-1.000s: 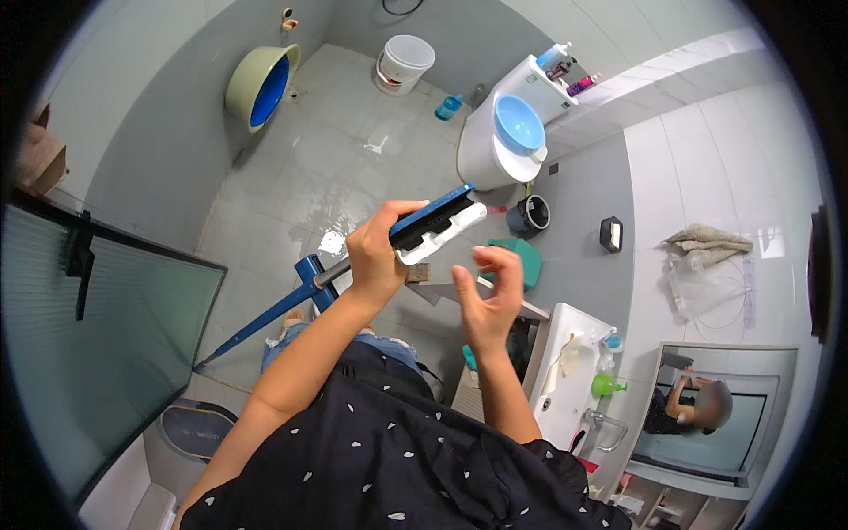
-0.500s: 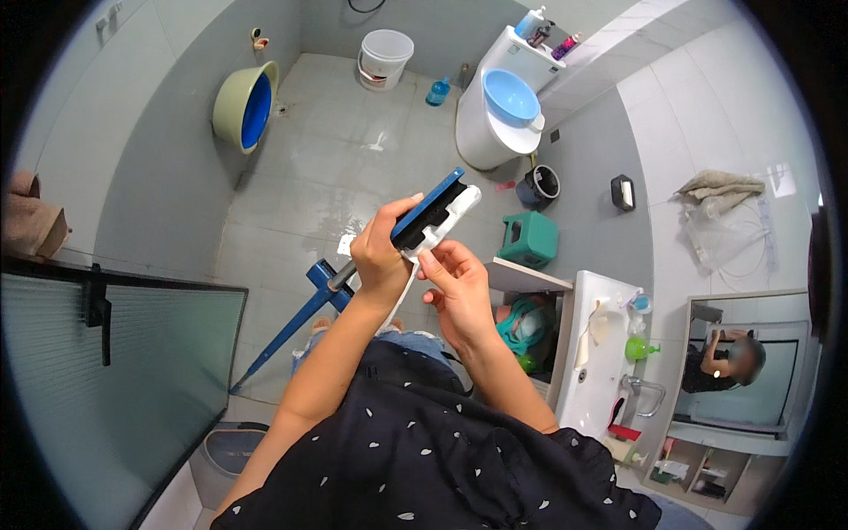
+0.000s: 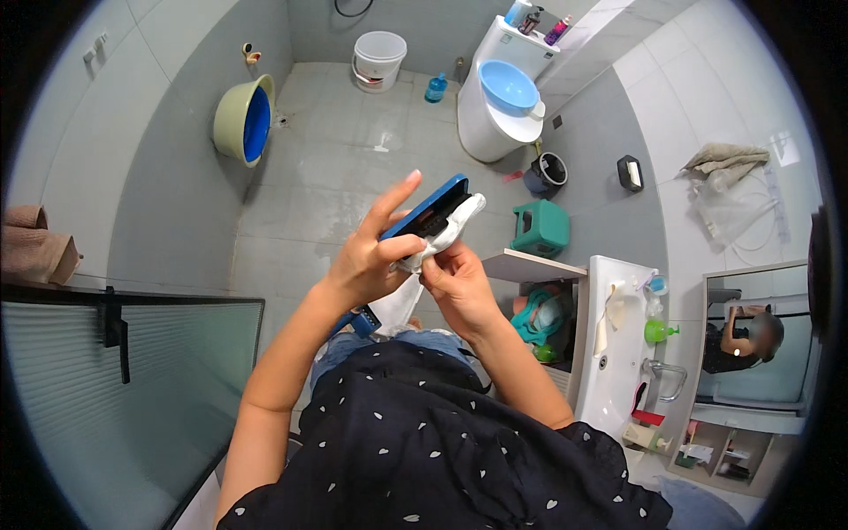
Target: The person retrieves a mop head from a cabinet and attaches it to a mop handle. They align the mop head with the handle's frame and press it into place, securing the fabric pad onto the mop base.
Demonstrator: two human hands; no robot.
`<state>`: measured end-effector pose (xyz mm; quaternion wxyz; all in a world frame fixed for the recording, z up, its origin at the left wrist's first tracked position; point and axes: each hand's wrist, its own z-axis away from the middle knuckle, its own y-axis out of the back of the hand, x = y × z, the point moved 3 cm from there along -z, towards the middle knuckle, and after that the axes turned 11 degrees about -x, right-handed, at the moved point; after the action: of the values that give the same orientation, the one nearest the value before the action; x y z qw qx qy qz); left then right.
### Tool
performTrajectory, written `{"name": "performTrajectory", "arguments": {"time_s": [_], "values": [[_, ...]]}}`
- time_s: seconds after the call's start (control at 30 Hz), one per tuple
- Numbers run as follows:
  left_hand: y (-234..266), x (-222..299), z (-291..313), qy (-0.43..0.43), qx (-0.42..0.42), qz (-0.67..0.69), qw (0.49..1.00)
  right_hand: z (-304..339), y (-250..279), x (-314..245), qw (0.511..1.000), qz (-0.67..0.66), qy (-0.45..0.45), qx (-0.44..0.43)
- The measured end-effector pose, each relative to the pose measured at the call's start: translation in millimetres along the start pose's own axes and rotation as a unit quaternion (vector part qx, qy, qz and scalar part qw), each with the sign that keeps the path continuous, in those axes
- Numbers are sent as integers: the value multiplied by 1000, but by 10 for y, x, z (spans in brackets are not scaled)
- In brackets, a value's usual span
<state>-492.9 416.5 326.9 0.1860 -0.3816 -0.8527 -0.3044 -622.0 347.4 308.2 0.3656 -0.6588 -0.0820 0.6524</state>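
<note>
1. Left hand (image 3: 367,261) is gripping a blue phone (image 3: 427,208) by its lower end, fingers closed round it, index finger stretched up along the edge.
2. Right hand (image 3: 459,283) is pinching a white cloth (image 3: 442,238) against the phone's near face, fingers together on the fabric; the tail of the cloth is hanging down between the wrists.
3. Step in hand, by my reading: wiping the phone's face with the cloth.
4. Next move is likely calling for the cloth to be drawn along the face while the left hand is keeping it steady.
5. Phone is being held mid-air at chest height over the bathroom floor (image 3: 336,168), long axis slanting from lower left to upper right, far end pointing toward the toilet (image 3: 499,110).
</note>
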Motion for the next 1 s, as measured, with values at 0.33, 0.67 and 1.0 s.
{"name": "performTrajectory", "arguments": {"time_s": [0.33, 0.67, 1.0], "values": [[-130, 112, 145, -58, 125, -82, 987, 138, -83, -139, 999, 23, 27, -17], [-144, 150, 82, -70, 140, -160, 975, 149, -100, -100, 993, -73, 37, -82], [-205, 178, 19, -50, 142, -201, 968, 226, -147, -191, 992, -56, 95, -57]]}}
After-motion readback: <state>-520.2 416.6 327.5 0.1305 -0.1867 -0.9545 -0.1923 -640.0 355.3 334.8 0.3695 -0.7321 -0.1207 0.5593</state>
